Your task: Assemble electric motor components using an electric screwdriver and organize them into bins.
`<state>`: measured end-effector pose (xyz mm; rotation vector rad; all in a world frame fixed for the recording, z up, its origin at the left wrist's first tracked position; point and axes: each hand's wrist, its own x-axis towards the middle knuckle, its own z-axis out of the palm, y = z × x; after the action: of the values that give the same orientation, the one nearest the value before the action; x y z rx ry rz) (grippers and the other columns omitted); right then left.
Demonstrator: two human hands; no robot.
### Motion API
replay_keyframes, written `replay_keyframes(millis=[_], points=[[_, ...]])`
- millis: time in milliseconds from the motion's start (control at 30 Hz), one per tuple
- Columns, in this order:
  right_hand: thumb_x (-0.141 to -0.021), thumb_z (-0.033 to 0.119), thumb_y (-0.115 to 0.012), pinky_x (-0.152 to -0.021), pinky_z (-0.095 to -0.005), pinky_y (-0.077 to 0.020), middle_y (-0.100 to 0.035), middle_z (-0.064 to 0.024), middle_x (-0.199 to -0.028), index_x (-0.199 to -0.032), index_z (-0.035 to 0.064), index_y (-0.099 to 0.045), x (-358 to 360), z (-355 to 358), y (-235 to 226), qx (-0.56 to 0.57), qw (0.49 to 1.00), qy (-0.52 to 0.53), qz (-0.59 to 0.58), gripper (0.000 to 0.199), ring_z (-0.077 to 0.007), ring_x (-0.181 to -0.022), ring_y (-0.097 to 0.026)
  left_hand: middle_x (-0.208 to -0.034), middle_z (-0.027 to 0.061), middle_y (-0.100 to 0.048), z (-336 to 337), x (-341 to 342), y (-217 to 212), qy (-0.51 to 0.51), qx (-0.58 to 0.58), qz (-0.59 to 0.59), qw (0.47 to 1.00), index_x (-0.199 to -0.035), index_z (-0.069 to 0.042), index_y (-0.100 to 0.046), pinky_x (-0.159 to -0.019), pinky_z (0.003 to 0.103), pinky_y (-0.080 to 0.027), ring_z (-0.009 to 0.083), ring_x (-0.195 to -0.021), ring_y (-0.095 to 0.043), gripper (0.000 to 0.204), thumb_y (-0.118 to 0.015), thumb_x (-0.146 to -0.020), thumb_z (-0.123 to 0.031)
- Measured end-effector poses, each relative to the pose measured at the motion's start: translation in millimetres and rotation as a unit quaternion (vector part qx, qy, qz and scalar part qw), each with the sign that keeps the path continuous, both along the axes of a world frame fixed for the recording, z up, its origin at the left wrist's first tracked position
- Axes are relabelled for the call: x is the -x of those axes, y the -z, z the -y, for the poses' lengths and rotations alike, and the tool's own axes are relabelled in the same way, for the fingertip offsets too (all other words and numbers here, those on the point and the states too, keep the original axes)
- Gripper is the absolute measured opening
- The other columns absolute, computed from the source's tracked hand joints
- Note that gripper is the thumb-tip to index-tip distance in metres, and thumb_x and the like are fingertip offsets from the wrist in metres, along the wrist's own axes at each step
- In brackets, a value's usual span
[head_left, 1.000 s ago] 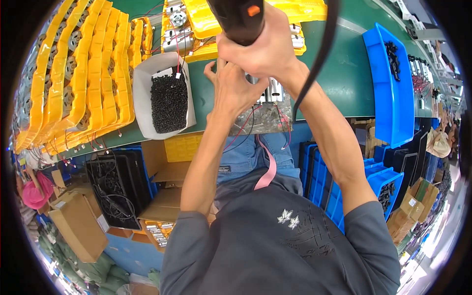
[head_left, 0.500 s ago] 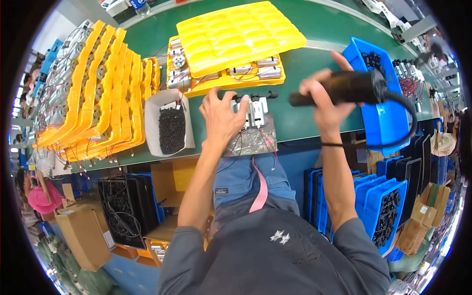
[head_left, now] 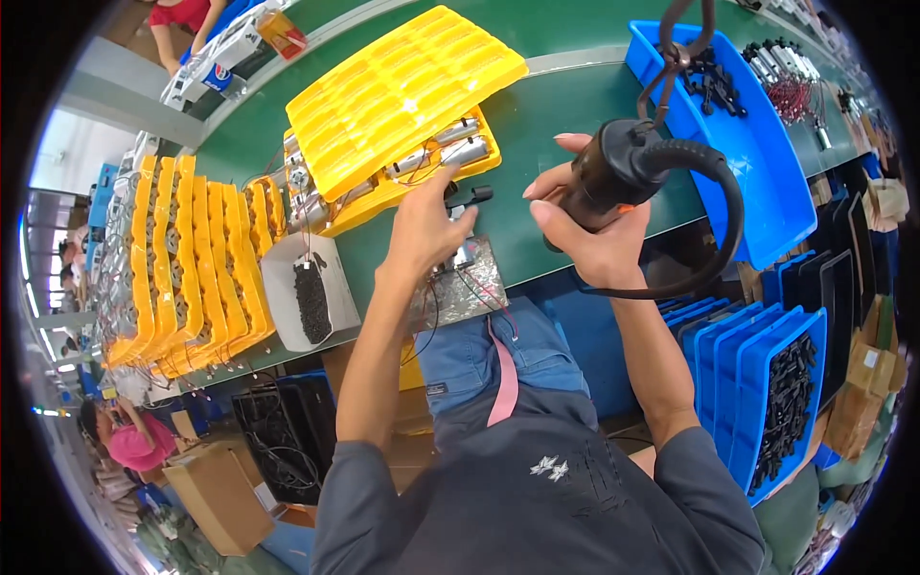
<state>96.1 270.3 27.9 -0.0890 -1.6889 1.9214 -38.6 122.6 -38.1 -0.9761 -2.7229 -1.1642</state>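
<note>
1. Silver motors (head_left: 465, 255) are seen on a grey plate (head_left: 486, 281) at the near edge of the green bench (head_left: 551, 120); they are partly covered by the left hand, so their number cannot be told.
2. Left hand (head_left: 419, 225): held over the motors, thumb set moderately apart from the part-bent fingers. Whether anything is gripped cannot be told.
3. A black end piece (head_left: 479, 195) is noted just beyond the left thumb; thin wires are trailed over the plate.
4. Right hand (head_left: 613, 251): closed around a black power tool (head_left: 613, 172), which is held above the bench, right of the motors and well apart from them. A thick black cable (head_left: 734, 220) is looped from its rear.
5. Upper yellow tray (head_left: 407, 91): laid askew over a lower tray (head_left: 491, 153), in which more motors are held.
6. Left side: a white bin (head_left: 280, 278) of small black parts is placed beside stacked yellow trays (head_left: 182, 259).
7. Right side: black pieces are contained in a blue bin (head_left: 757, 206).
</note>
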Motion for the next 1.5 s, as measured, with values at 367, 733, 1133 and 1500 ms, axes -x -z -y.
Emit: replay_keyframes(millis=[367,733,1133,1500], points=[[-0.074,-0.006,-0.064,-0.062,-0.0252,-0.0477,-0.064,-0.0106,-0.079,-0.122,-0.0062,-0.041,15.7,19.3,9.5,-0.058,0.998,0.011,-0.021,0.054,-0.0112,-0.065,-0.058,-0.055,0.0161,-0.058,-12.5,17.1,3.8,-0.004,0.043,0.105,0.994,-0.062,0.001,-0.064,-0.056,0.037,-0.047,0.0276,-0.055,-0.059,0.031,-0.072,-0.068,-0.028],[-0.079,-0.001,-0.06,-0.062,-0.0286,-0.0494,-0.061,-0.0096,-0.071,-0.121,-0.0098,-0.038,74.2,40.4,23.7,-0.084,0.987,0.065,-0.123,0.048,-0.0133,-0.06,-0.058,-0.049,0.0147,-0.052,-5.2,17.3,11.9,-0.015,-0.145,0.14,0.979,-0.061,0.003,-0.06,-0.047,0.036,-0.039,0.0236,-0.042,-0.047,0.038,-0.073,-0.07,-0.031],[-0.078,-0.003,-0.06,-0.06,-0.028,-0.0496,-0.061,-0.0098,-0.069,-0.115,-0.0096,-0.039,81.3,36.5,38.6,-0.118,0.98,0.045,-0.152,0.043,-0.0131,-0.058,-0.058,-0.052,0.0177,-0.053,-7.9,22.6,18.2,0.018,-0.11,0.161,0.981,-0.065,0.002,-0.061,-0.049,0.036,-0.042,0.0252,-0.045,-0.049,0.028,-0.073,-0.069,-0.023],[-0.077,-0.006,-0.06,-0.058,-0.0237,-0.0475,-0.061,-0.0064,-0.069,-0.114,-0.0076,-0.044,85.5,46.5,40.5,-0.121,0.984,0.038,-0.121,0.041,-0.0097,-0.061,-0.058,-0.053,-0.0007,-0.042,36.0,30.3,14.4,-0.022,-0.491,0.357,0.795,-0.061,-0.01,-0.046,-0.045,0.027,-0.035,0.0111,-0.045,-0.043,0.028,-0.061,-0.085,-0.011]])
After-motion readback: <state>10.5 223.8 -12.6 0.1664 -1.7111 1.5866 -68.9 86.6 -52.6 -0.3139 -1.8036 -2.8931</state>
